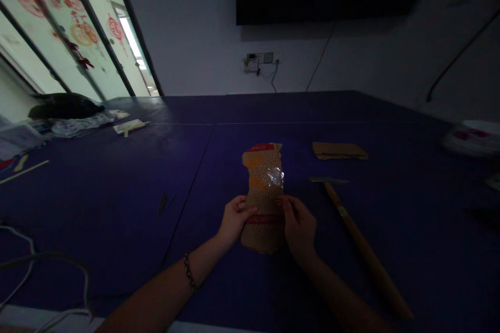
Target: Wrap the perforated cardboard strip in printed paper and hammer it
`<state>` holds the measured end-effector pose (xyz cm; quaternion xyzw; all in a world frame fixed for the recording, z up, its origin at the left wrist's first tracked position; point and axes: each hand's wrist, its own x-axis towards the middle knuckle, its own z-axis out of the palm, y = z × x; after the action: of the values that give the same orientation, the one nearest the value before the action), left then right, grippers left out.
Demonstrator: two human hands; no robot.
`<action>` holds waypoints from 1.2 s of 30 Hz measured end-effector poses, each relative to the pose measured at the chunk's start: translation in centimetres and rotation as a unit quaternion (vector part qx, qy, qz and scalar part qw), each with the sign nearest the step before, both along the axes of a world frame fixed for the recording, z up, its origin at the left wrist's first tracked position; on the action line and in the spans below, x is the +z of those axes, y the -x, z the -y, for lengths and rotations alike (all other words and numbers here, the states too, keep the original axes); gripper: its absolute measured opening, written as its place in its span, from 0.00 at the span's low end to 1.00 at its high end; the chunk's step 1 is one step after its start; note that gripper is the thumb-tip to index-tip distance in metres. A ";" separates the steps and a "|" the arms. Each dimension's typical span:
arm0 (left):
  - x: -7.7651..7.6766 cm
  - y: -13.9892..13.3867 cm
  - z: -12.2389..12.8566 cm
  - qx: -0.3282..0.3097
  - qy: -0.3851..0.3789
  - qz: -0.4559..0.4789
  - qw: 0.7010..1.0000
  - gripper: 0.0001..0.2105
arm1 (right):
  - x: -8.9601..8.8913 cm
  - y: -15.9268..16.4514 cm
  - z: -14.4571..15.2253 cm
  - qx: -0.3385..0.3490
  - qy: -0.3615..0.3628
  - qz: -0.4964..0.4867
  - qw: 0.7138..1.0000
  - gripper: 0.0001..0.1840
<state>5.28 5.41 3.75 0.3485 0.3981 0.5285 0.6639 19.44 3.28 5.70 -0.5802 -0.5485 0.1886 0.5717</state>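
Observation:
A torn piece of brown cardboard [260,187], dotted all over and printed in red and orange, is tilted up above the table. Clear shiny tape covers part of its right side. My left hand [235,218] grips its left edge, thumb in front and fingers behind. My right hand [300,226] is closed in a pinch at the right edge; a tiny thin thing shows at its fingertips, too small to name. To the right lies a hammer-like tool [363,242] with a long wooden handle and a narrow metal head. Several thin dark nail-like sticks [163,202] lie left of my hands.
A folded cardboard piece [339,151] lies behind the tool on the purple table [117,250]. A white tray [128,126], a dark bag [66,106] and a pale strip [25,171] are at the left. Cables [47,256] loop at the near left; a bowl-like container [474,138] stands far right.

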 end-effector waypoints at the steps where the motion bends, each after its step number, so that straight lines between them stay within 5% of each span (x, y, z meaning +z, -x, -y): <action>1: 0.0 0.0 0.0 0.001 0.000 0.001 1.000 0.16 | 0.0 0.0 0.0 0.000 -0.001 0.001 1.000 0.14; 17: 0.3 0.1 0.1 -0.002 0.008 0.016 1.000 0.15 | -0.2 -0.1 -0.2 0.016 -0.005 0.027 1.000 0.13; 25: 1.1 0.0 0.4 -0.082 0.000 0.061 0.995 0.24 | -0.3 -0.2 -0.4 0.006 0.001 0.036 0.999 0.14; 36: 1.1 -0.1 0.4 -0.057 0.012 0.083 0.995 0.19 | -0.2 -0.2 -0.3 0.003 -0.040 0.049 0.998 0.13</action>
<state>5.39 4.97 4.82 0.3171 0.3274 0.5121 0.7280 19.59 3.57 5.54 -0.5638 -0.5846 0.1401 0.5664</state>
